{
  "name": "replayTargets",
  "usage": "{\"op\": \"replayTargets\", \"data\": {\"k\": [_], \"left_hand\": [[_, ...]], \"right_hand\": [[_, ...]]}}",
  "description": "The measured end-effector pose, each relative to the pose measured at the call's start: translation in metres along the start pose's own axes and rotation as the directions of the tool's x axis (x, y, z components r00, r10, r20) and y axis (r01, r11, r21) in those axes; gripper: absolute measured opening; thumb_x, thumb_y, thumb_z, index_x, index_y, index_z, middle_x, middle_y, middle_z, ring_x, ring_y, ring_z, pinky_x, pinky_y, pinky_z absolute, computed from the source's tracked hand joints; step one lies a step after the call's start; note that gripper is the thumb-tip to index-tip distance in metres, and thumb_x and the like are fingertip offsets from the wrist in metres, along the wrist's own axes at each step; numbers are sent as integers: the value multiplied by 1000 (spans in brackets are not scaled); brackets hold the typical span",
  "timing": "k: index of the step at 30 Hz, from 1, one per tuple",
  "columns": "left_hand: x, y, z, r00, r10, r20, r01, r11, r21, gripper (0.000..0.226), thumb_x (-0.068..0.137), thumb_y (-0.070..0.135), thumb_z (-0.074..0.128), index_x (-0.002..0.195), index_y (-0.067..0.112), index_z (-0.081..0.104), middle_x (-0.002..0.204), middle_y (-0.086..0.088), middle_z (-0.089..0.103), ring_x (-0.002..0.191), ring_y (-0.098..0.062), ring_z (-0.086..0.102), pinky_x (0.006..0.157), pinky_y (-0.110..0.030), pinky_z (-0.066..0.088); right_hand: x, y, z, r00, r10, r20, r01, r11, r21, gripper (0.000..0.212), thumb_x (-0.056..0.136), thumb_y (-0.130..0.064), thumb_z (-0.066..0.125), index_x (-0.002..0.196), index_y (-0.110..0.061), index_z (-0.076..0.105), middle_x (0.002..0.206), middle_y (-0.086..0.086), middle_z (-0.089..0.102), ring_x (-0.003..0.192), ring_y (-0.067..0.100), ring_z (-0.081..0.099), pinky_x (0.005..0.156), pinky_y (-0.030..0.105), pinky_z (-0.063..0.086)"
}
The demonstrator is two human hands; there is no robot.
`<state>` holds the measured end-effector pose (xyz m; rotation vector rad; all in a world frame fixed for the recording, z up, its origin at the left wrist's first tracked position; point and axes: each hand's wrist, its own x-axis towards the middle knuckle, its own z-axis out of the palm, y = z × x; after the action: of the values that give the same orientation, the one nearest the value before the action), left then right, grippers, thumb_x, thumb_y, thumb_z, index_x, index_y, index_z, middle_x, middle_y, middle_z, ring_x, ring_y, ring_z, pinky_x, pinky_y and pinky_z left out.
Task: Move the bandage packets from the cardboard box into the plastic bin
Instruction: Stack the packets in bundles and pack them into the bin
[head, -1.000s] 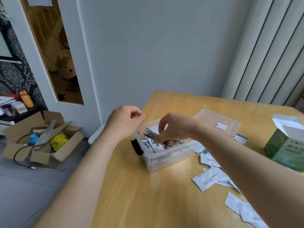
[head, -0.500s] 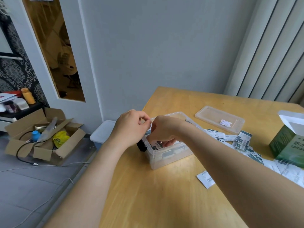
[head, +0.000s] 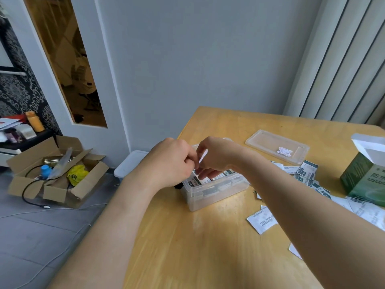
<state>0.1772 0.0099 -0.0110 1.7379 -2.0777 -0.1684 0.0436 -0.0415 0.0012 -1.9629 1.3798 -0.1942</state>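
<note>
The right grip (head: 216, 158) pinches a thin bandage packet (head: 203, 156) over the plastic bin (head: 218, 195) just beneath; the left grip (head: 173, 163) curls beside it, its hold hidden. The packet looks light, limp and slick: best pinched by an edge.

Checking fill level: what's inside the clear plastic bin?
Visible: bandage packets in the plastic bin. The left hand and right hand cover part of it; contents there are hidden.
</note>
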Motion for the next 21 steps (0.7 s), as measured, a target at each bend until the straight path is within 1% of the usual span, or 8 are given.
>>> {"op": "replayTargets", "data": {"k": [3,5,9,12,16,18,19,21], "left_hand": [[3,9,1,989,3,150,-5,1000,14,39,87,9,43,91,30,75,43,19,51,44,2,46,48,-20,31],[5,14,3,967,-13,255,5,999,34,39,90,12,41,98,32,74,47,16,48,47,1,46,49,-19,32],[9,17,4,920,-58,388,29,996,81,42,91,14,37,99,31,74,70,14,61,67,-7,58,64,-27,50],[10,17,2,908,-87,410,48,993,105,40,89,14,38,95,30,75,89,12,68,78,-12,64,75,-32,56],[10,15,2,920,-70,385,46,996,71,39,87,14,41,94,34,74,89,13,67,81,-9,64,74,-29,55],[8,19,1,945,-46,325,46,999,7,37,89,13,44,97,36,72,85,19,61,77,3,56,66,-11,45],[7,22,-1,968,-34,247,45,998,-35,36,89,12,46,96,36,71,76,21,58,70,6,52,59,-6,38],[4,31,-4,1000,-3,1,3,988,-156,35,88,9,48,88,34,72,61,18,58,57,1,50,52,-10,35]], "right_hand": [[-3,7,-7,997,7,-76,-2,998,67,20,95,3,46,108,-11,52,83,13,75,80,19,74,77,33,60],[-5,10,-11,993,-7,-120,20,994,108,23,95,5,41,109,-10,51,88,14,75,81,20,73,77,33,60],[-12,17,-16,985,-41,-168,66,987,144,28,95,6,34,110,-9,53,93,15,73,83,23,73,80,38,59],[-18,20,-18,987,-61,-147,86,982,167,28,95,5,36,107,-11,54,93,15,73,83,24,73,79,38,60],[-32,25,-25,978,-111,-176,152,958,242,27,93,6,38,106,-10,56,93,16,73,84,26,73,77,36,60],[-44,31,-31,975,-139,-176,192,921,339,23,94,5,43,107,-9,57,93,16,73,85,28,73,76,34,60],[-52,34,-36,972,-157,-173,214,893,395,20,94,3,47,106,-9,57,94,16,73,85,27,72,76,33,58],[-67,43,-45,964,-182,-196,255,846,469,15,94,0,53,105,-9,58,95,15,74,84,24,72,75,31,56]]}}
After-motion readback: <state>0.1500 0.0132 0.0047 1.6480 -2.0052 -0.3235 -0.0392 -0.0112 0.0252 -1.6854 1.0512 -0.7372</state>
